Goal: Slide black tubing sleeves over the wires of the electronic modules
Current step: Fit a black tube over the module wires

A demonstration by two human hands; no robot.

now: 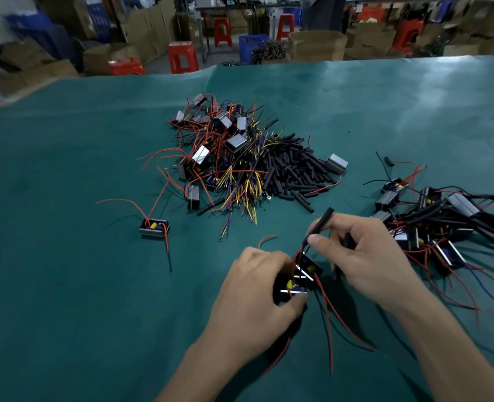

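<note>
We're over the green bench [65, 285] now, and our left hand [257, 297] has its fingers curled around a small black electronic module [293, 285], maybe two stacked together, near the front edge, thumb pressing on the near side. Our right hand [367, 256] pinches a black tubing sleeve [320, 224] between thumb and forefinger, its lower mouth right at the red and black wires [301, 250] rising from the module; we can't tell whether the wire tips are already inside. The sleeve looks light and fairly stiff for its length, so a pinch near the lower end, as here, should steer it best; squeeze too hard and we'd guess the mouth flattens and blocks the wire. The wires look thin and floppy, likely to buckle if pushed from far back, so we'd hold them close to the tips. The module is small and light, and gripping its casing rather than the exposed parts seems wise. Farther off sits the pile of loose sleeves [295, 169] beside the tangle of unsleeved modules [216, 140], a lone module [154, 227] to the left, and the finished bundle [437, 221] on the right.
</note>
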